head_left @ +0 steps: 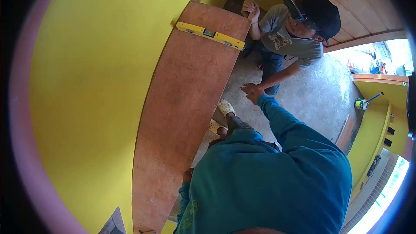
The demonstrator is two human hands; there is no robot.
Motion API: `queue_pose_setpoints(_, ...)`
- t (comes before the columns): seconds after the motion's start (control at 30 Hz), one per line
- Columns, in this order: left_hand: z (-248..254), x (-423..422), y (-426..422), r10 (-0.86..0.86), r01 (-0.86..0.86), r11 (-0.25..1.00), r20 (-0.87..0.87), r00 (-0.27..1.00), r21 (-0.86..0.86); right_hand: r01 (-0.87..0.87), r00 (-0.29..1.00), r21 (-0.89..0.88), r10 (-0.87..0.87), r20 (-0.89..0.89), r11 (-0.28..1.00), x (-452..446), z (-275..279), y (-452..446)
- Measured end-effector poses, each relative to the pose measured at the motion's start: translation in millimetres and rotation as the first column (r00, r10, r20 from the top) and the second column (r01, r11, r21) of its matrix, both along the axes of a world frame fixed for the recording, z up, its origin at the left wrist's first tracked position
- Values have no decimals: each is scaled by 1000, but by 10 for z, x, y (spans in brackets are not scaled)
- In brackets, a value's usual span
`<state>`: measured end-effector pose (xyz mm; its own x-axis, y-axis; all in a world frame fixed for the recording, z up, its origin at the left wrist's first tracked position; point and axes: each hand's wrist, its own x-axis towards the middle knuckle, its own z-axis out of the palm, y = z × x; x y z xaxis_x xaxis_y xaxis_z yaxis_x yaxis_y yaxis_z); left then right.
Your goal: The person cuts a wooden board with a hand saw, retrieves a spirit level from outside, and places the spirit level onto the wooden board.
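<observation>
A long reddish-brown wooden board (177, 99) with a curved edge lies along the yellow wall. At its near right edge is my left hand (188, 175), dark and partly hidden by the sleeve, touching the board; its fingers hardly show. My right hand (255, 97) reaches forward beside the board and meets a co-worker's hand (250, 88). The two overlap, so I cannot make out my fingers or anything between them. Across the board's far end rests a yellow spirit level (210, 35). The co-worker's other hand (250, 8) is raised at the board's far corner.
The co-worker (294, 34), in a grey shirt and dark cap, is low beside the board's far end. A yellow wall (91, 69) bounds the left. Right of me is concrete floor (312, 99), with a small paint can (360, 104) holding a blue-handled tool.
</observation>
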<state>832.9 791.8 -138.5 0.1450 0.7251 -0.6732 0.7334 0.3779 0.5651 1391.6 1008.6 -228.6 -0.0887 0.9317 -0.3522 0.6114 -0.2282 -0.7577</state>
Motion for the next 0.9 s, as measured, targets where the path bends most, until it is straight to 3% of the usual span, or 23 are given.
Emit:
queue_pose_setpoints(0.03, 20, 7, -2, 9, -9, 1000, -1, 1000, 2, -143, 990, 44, 142, 19, 989, 89, -229, 63)
queue_pose_setpoints(0.1, 33, 22, -22, 44, -44, 999, -22, 999, -14, 54, 959, -211, -110, -260, 976, 170, -419, 256)
queue_pose_setpoints(0.17, 9, 22, -45, 63, -63, 998, -36, 997, -11, 160, 807, -492, -401, -435, 856, 194, -405, 451)
queue_pose_setpoints(0.2, -3, 22, -67, 73, -74, 997, -43, 996, -10, 266, 708, -574, -561, -429, 775, 166, -317, 534)
queue_pose_setpoints(0.27, -1, 28, -55, -11, 11, 998, 4, 1000, 69, 574, 456, -549, -794, -402, 608, -126, 602, 683)
queue_pose_setpoints(0.3, 0, 27, -41, -56, 53, 992, 25, 998, 111, 632, 359, -540, -827, -433, 556, -204, 897, 820)
queue_pose_setpoints(0.33, -183, -62, -118, 200, -188, 979, 198, 960, -78, 672, 271, -534, -841, -468, 513, -272, 1150, 979)
queue_pose_setpoints(0.43, -51, -12, -50, 90, -90, 996, 7, 996, -20, 647, 89, -585, -811, -579, 488, -379, 1353, 1316)
queue_pose_setpoints(0.53, 159, 100, 60, 72, -73, 997, -82, 994, -2, 396, 188, -628, -729, -659, 670, -387, 1259, 1475)
queue_pose_setpoints(0.6, 165, 113, 55, 14, -9, 997, -66, 998, 76, 477, 269, -593, -750, -604, 649, -468, 1181, 1521)
queue_pose_setpoints(0.7, 38, -6, 37, -26, 26, 999, -9, 1000, -29, 535, 315, -556, -760, -568, 637, -511, 1182, 1543)
queue_pose_setpoints(0.8, 106, 40, 27, 73, -73, 996, -20, 997, -53, 552, 368, -529, -758, -539, 645, -486, 1056, 1561)
queue_pose_setpoints(0.9, -201, -132, -111, -78, 84, 992, -64, 995, 97, 563, 356, -531, -766, -536, 633, -517, 1126, 1565)
